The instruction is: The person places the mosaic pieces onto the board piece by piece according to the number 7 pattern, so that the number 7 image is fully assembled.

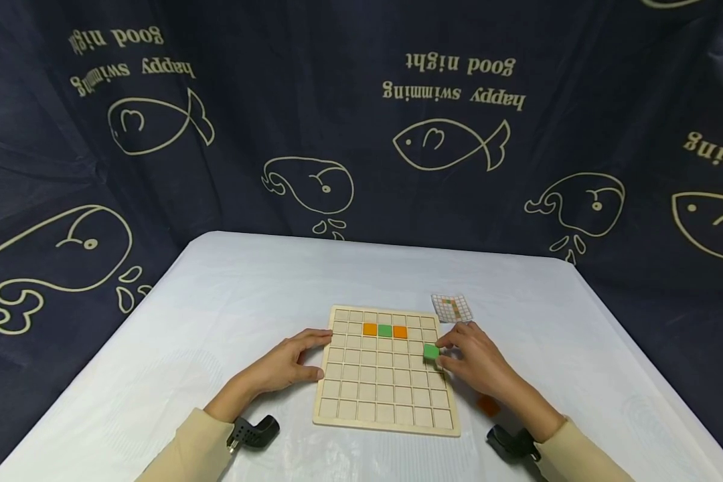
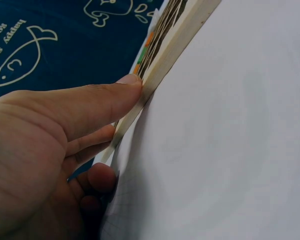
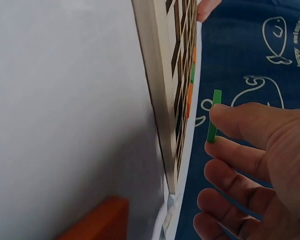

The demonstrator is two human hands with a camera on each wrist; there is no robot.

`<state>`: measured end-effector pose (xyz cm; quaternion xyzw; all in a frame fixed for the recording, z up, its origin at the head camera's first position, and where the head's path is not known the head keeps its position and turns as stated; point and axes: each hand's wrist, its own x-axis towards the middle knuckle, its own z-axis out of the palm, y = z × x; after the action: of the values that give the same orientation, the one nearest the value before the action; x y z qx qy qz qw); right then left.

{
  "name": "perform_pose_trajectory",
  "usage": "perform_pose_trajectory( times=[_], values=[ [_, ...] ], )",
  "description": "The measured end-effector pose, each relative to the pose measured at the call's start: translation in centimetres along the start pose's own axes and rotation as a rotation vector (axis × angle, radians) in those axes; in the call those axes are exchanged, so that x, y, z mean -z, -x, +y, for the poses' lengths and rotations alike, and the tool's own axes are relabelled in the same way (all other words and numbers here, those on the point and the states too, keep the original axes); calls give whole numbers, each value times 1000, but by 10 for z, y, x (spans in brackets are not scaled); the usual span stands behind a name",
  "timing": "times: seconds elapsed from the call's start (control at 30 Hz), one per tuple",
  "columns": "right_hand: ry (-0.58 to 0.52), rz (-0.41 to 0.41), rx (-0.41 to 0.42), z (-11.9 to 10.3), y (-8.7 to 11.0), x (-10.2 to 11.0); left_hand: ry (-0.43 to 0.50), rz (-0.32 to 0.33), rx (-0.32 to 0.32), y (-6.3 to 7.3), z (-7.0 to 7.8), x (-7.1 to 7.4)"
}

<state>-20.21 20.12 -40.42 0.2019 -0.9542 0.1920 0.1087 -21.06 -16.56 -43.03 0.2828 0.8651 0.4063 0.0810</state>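
Observation:
A square wooden grid board (image 1: 391,430) lies on the table. In one of its upper rows sit an orange tile (image 1: 370,329), a green tile (image 1: 385,331) and another orange tile (image 1: 400,332), side by side. My left hand (image 1: 286,363) rests at the board's left edge, thumb and fingers spread along it. Between thumb and index finger, my right hand (image 1: 478,358) pinches a second green tile (image 3: 214,116). The right wrist view shows that thin tile edge-on, raised above the board's surface; from the head it overlaps the board's right side.
Beyond the board's top right corner lies a small printed grid card (image 1: 452,308) with coloured squares. Orange tiles (image 1: 489,405) lie on the white table (image 1: 265,281) under the right forearm. A dark fish-patterned cloth (image 1: 361,100) hangs behind.

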Motion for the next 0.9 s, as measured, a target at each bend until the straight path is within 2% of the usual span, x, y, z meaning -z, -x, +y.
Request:
perform_pose_trajectory(
  times=[0.4,0.63,0.9],
  values=[
    [-11,-25,45,-8,-18,-10,13,0,7,0,-1,0],
    [22,-53,68,-14,-28,-12,13,-6,23,0,0,1],
    [40,-79,77,-19,-35,-16,2,-8,8,-1,-1,0]
  ],
)
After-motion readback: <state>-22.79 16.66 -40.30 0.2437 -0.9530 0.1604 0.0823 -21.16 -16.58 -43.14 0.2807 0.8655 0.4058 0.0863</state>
